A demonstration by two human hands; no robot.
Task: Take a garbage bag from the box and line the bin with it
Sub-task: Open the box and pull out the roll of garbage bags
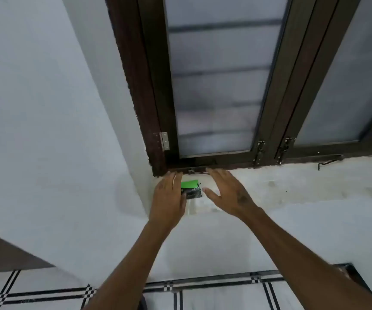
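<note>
- While both arms reach forward in the head view, a small green and black box (190,189) lies on the white window sill (292,186), near the sill's left end, just below the dark window frame (156,108).
- The left hand (169,198) is touching the box's left side; whether its grip is clamped on the box or only resting against it I cannot tell, as its fingers are hidden behind the back of the hand.
- The right hand (227,191) hovers just beside the box's right side with fingers spread apart and thumb pointing toward the box, holding nothing.
- A silver hinge (163,140) sits on the frame above the left hand.
- Below the wall, white floor tiles (46,287) with black lines show.
- No bin appears in this view.
</note>
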